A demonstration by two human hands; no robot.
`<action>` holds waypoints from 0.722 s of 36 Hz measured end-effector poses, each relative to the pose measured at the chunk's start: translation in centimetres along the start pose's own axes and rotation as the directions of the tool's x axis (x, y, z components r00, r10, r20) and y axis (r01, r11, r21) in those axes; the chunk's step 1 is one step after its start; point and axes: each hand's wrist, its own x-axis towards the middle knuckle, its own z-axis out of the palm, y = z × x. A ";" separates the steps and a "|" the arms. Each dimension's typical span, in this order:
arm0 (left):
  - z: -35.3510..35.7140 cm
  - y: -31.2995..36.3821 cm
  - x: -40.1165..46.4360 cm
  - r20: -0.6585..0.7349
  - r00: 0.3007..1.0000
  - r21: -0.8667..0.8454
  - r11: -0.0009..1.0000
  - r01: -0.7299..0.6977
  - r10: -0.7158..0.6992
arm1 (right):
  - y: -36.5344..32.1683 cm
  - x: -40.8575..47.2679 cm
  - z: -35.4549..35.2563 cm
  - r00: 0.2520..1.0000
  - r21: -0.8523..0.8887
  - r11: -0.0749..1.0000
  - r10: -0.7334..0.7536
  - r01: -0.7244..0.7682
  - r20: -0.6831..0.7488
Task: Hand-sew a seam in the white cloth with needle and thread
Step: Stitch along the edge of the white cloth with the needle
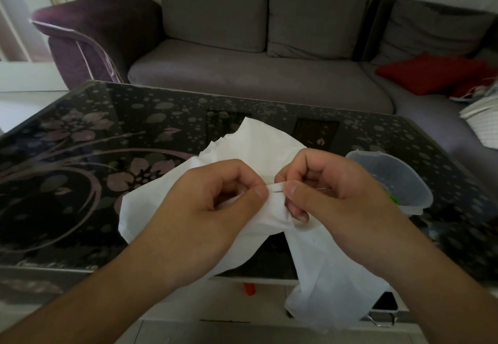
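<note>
My left hand [215,195] and right hand [323,190] hang over the counter [80,168], each grip closed on a fold of the cloth [253,144] draped off its near edge. My right grip seems to pinch the needle [277,189] too. A tub [396,176] sits beside it.

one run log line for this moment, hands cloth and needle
left hand: pinches white cloth fold | right hand: pinches needle at fold | plastic container: beside right hand
</note>
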 end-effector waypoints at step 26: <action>0.1 0.1 -0.1 0.011 1.000 -0.006 1.000 -0.023 0.023 | 0.2 -0.1 0.7 0.993 -0.109 0.992 -0.071 0.061 -0.092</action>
